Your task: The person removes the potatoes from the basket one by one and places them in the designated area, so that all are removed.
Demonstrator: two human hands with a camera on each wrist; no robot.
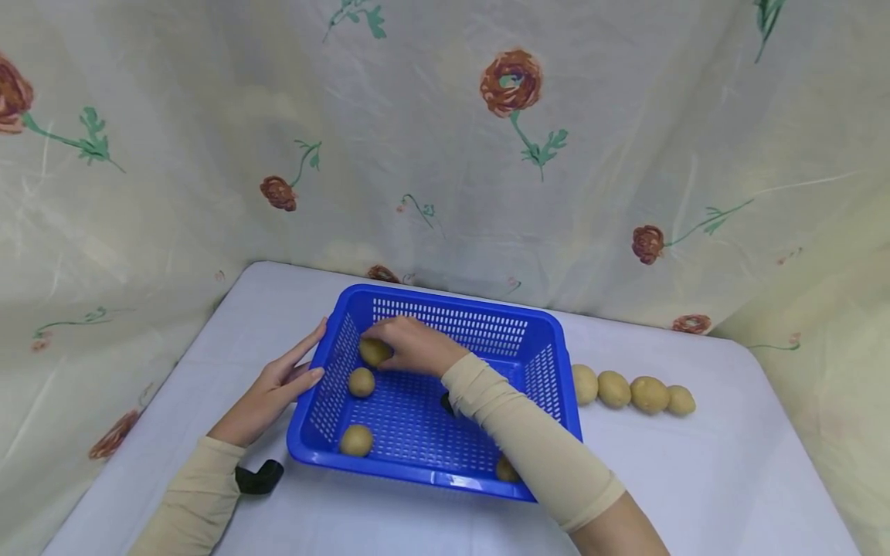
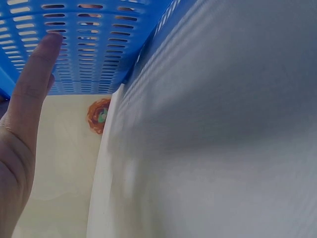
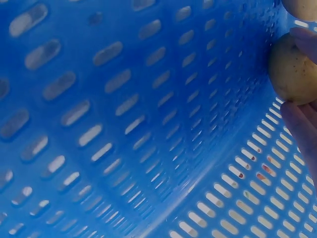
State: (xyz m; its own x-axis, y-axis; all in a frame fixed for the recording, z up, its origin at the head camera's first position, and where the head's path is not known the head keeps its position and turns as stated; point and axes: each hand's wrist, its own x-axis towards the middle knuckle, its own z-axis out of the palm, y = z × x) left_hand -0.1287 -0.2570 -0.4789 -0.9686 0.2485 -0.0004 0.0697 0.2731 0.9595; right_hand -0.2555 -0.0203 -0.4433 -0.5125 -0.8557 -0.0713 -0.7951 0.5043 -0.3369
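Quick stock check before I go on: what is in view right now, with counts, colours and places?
Basket: one, blue, slotted plastic, mid-table.
Potatoes in basket: four seen, tan; one held, one beside it, one at the near left corner, one partly hidden under the right forearm.
Potatoes on table: four, tan, in a row right of the basket.
Tablecloth: one, white.
Curtain: cream with red flowers, behind and to both sides.
Left hand: fingers straight, against the basket's left wall.
Right hand: inside the basket, grip on the held potato.
Sleeves: two, beige.
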